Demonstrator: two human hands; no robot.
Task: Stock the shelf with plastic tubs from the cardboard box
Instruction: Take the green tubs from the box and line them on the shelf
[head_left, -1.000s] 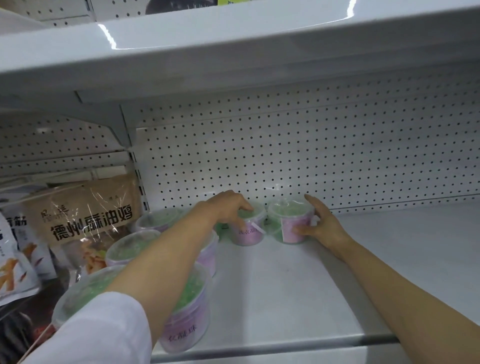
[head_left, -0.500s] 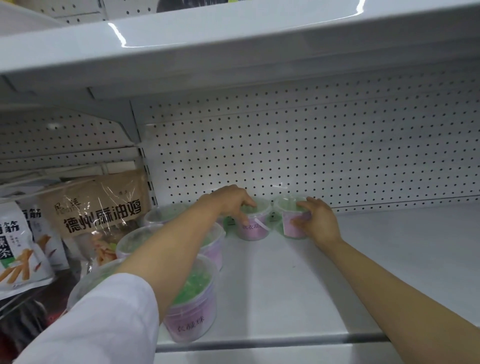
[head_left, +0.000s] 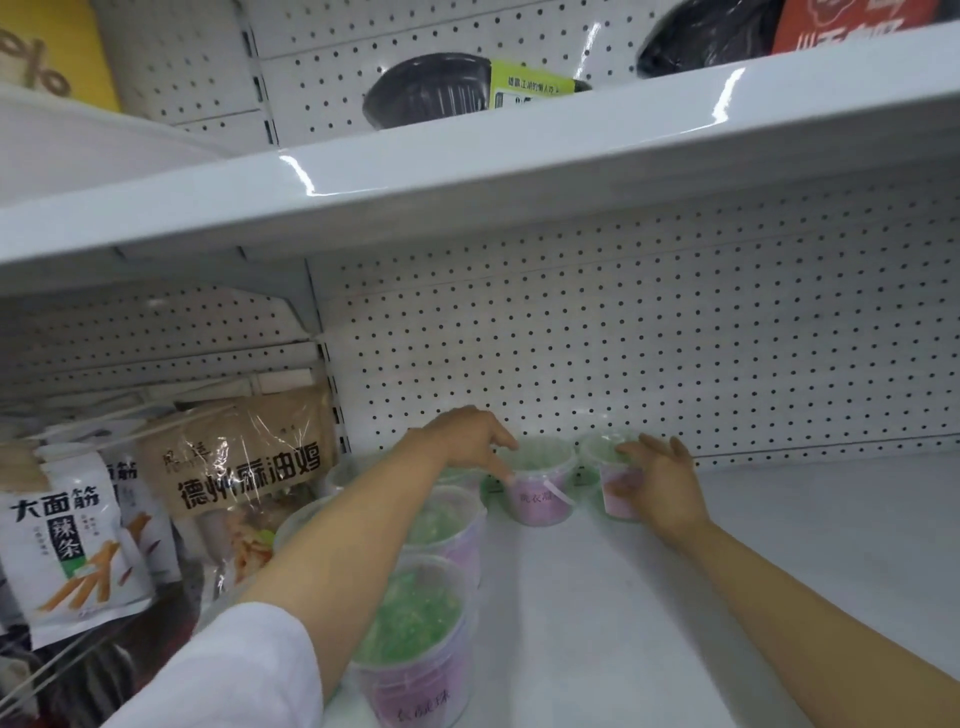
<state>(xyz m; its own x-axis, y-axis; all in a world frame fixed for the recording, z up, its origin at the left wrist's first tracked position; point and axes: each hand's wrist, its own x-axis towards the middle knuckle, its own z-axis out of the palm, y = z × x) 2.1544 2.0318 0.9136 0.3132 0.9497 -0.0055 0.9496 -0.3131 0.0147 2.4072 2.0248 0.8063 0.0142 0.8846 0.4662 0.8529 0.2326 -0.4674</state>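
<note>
Snack bags: leftmost on the neighbouring shelf section, standing against the perforated back — not part of the task.
Front tubs: a column of pink-labelled tubs with green contents runs front to back along the left edge of the shelf; the left forearm passes over them.
Left hand: reaches to the back row; its fingers point down and rest on the near-left rim of the left back tub. Fingers appear slightly apart and touching, not clearly clamped round the tub.
Left back tub: upright, near the back panel, axis vertical, lying just right of and beyond the left fingertips.
Right back tub: upright, just beside the left back tub with a narrow gap between them, close to the back panel.
Right hand: wraps the right back tub from the front and right side; thumb on the label, fingers curved round the rim — a grip.
Key relation: each tub lies directly ahead of its own hand, toward the back panel; judged next move is a short push or release in that direction.
Cardboard box: not in view.
Risk: the narrow gap between the tubs — a sideways nudge may knock one against the other.
</note>
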